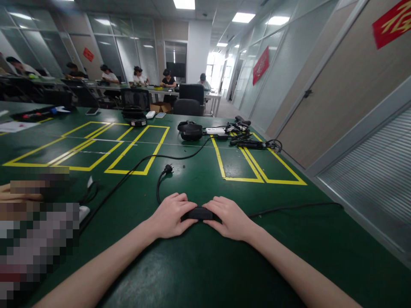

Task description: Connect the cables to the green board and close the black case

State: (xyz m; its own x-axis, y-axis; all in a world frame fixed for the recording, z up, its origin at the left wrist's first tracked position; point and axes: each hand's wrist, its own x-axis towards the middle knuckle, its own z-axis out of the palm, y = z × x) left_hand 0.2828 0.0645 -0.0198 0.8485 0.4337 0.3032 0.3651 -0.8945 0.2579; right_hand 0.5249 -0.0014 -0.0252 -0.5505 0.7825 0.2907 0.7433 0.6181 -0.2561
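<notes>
Block (201,213), black and oblong, sits just below the middle of the frame, between your two hands. Your left hand (171,216) is clamped on its left end, and your right hand (229,218) grips the right end; whether the block touches the surface, you cannot tell. Left of centre, a black plug (168,169) lies on the green table (192,265), its cord (158,188) curving down behind your left hand. A cable (295,208) runs from beside your right hand towards the right of the frame. At upper centre you have a black headset (192,131).
</notes>
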